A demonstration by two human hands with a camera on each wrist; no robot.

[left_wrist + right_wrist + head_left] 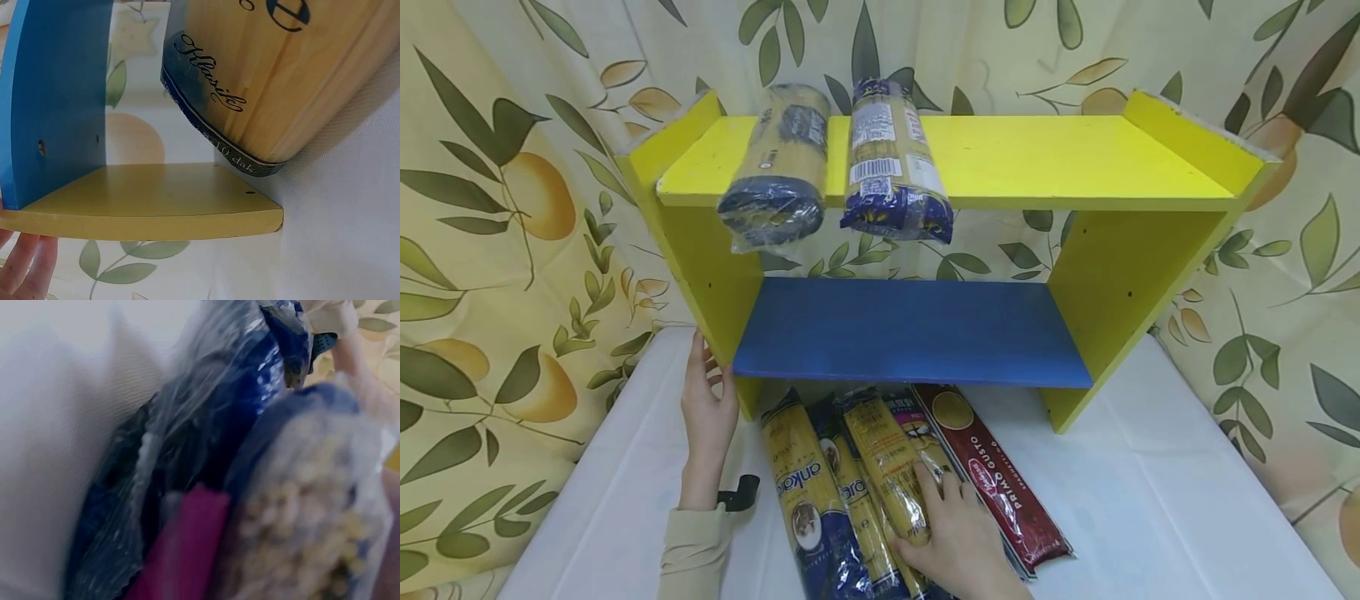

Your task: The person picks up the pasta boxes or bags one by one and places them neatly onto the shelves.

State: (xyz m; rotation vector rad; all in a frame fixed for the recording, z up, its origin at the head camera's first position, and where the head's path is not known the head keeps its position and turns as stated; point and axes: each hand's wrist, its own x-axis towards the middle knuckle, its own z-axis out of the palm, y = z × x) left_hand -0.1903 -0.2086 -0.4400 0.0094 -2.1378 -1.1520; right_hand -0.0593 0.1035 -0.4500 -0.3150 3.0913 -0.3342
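A yellow shelf unit (1075, 158) with a blue middle board (910, 329) stands on a white table. My left hand (707, 408) rests with straight fingers against the unit's left side panel (156, 200); its fingertips (25, 262) show at the panel's edge. Several long spaghetti packs lie on the table under the blue board. My right hand (951, 525) grips a yellow one (883, 454) among them, thumb on its left side. Beside it lie a blue-and-yellow pack (801, 492) and a dark red pack (1000, 483). The right wrist view shows only blurred pack ends (206, 456).
Two more spaghetti packs (778, 167) (887, 158) lie on the top board, their ends hanging over the front edge. The white tablecloth (1187, 500) spreads to the right. A leaf-patterned curtain (512, 250) closes in the back and both sides.
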